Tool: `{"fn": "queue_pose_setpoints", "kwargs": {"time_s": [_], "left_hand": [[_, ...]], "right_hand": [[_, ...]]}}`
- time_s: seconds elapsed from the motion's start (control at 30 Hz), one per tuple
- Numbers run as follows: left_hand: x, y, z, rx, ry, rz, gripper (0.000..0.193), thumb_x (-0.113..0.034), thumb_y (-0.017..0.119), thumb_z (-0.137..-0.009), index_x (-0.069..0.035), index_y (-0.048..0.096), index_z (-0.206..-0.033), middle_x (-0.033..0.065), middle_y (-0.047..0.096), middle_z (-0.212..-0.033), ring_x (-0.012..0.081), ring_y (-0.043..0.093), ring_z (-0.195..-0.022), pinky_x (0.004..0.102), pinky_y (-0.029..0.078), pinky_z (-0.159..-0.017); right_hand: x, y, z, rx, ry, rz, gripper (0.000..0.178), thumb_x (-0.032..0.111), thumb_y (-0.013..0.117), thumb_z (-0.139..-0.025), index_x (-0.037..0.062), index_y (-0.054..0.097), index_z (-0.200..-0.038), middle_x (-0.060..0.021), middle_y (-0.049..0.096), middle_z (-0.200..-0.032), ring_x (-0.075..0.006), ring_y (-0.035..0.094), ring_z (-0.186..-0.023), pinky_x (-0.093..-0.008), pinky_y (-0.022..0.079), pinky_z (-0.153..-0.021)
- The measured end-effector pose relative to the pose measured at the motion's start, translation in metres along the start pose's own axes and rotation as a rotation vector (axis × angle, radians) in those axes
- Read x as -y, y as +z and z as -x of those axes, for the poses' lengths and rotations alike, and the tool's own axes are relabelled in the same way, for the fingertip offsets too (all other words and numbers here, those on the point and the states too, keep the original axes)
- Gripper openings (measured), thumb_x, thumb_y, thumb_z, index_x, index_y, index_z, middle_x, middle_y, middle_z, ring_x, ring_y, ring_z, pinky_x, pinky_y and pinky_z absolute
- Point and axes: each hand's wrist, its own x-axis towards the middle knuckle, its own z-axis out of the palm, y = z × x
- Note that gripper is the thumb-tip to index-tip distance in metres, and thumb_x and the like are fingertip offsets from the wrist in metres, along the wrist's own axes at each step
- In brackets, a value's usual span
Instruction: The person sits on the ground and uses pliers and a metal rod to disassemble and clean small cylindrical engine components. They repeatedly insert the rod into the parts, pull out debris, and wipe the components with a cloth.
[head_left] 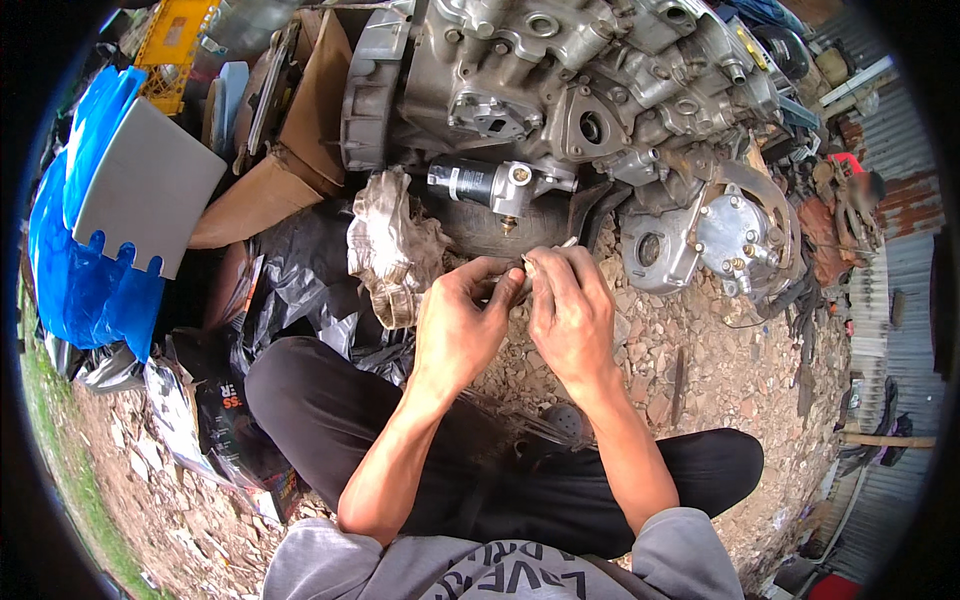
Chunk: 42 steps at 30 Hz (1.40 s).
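My left hand [462, 325] and my right hand [572, 325] meet in front of me, fingertips closed around a small, slender, pale piece [570, 242]. Most of it is hidden by the fingers, so its kind cannot be made out. Just beyond the hands lies a black cylindrical oil filter [464, 181] on a metal filter housing [519, 176], with a brass fitting [509, 226] pointing toward me. To the left of the hands is a crumpled, dirty white cloth [385, 250]. Dark smudges cover my fingers.
A large metal engine block [540, 80] fills the far side. A round metal cover assembly [735, 232] lies at right. Cardboard [265, 200], black plastic bags [310, 270] and a blue-wrapped panel [150, 185] stand at left. Broken stones [650, 350] cover the ground.
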Motion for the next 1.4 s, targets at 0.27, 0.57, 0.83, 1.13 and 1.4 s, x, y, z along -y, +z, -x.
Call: {"fn": "queue_pose_setpoints", "kwargs": {"time_s": [0.27, 0.57, 0.83, 1.13, 1.4], "left_hand": [[0.007, 0.006, -0.002, 0.004, 0.042, -0.024, 0.021, -0.018, 0.067, -0.098, 0.003, 0.070, -0.099, 0.0060, 0.070, -0.073, 0.0040, 0.054, -0.063, 0.0263, 0.044, -0.055], [-0.002, 0.007, -0.005, 0.002, -0.006, 0.030, 0.024, -0.021, 0.067, -0.098, 0.003, 0.072, -0.103, 0.0043, 0.069, -0.072, 0.0055, 0.054, -0.058, 0.0274, 0.044, -0.053], [0.006, 0.004, -0.010, -0.016, -0.044, 0.000, 0.025, -0.021, 0.067, -0.096, 0.002, 0.073, -0.103, 0.0152, 0.074, -0.081, 0.0179, 0.070, -0.068, 0.0335, 0.053, -0.064], [-0.002, -0.034, -0.005, -0.080, -0.064, 0.084, 0.024, -0.020, 0.067, -0.099, 0.003, 0.072, -0.101, 0.0013, 0.066, -0.071, 0.0035, 0.052, -0.057, 0.0215, 0.041, -0.051], [-0.002, -0.035, 0.001, -0.126, -0.092, 0.029, 0.024, -0.020, 0.066, -0.099, 0.004, 0.071, -0.102, 0.0011, 0.067, -0.073, 0.0039, 0.054, -0.057, 0.0208, 0.040, -0.051]], "right_hand": [[0.013, -0.015, -0.015, 0.168, 0.048, 0.138, 0.021, -0.002, 0.066, -0.083, 0.0019, 0.063, -0.104, -0.0163, 0.060, -0.095, -0.0366, 0.064, -0.085, -0.0463, 0.056, -0.073], [0.019, -0.026, -0.030, 0.335, 0.094, 0.236, 0.025, -0.002, 0.064, -0.081, -0.0001, 0.063, -0.106, -0.0186, 0.060, -0.099, -0.0384, 0.065, -0.092, -0.0471, 0.056, -0.078], [-0.001, -0.009, -0.006, 0.142, -0.044, 0.152, 0.030, -0.003, 0.069, -0.077, -0.0002, 0.063, -0.106, -0.0163, 0.062, -0.098, -0.0338, 0.065, -0.091, -0.0420, 0.058, -0.078], [-0.025, 0.011, 0.021, -0.176, -0.101, -0.041, 0.020, 0.001, 0.073, -0.083, 0.0045, 0.066, -0.101, -0.0089, 0.066, -0.092, -0.0284, 0.066, -0.083, -0.0392, 0.054, -0.073], [-0.011, 0.018, 0.012, -0.161, -0.087, -0.199, 0.015, 0.003, 0.073, -0.085, 0.0043, 0.068, -0.099, -0.0085, 0.069, -0.096, -0.0260, 0.067, -0.087, -0.0394, 0.053, -0.076]]}}
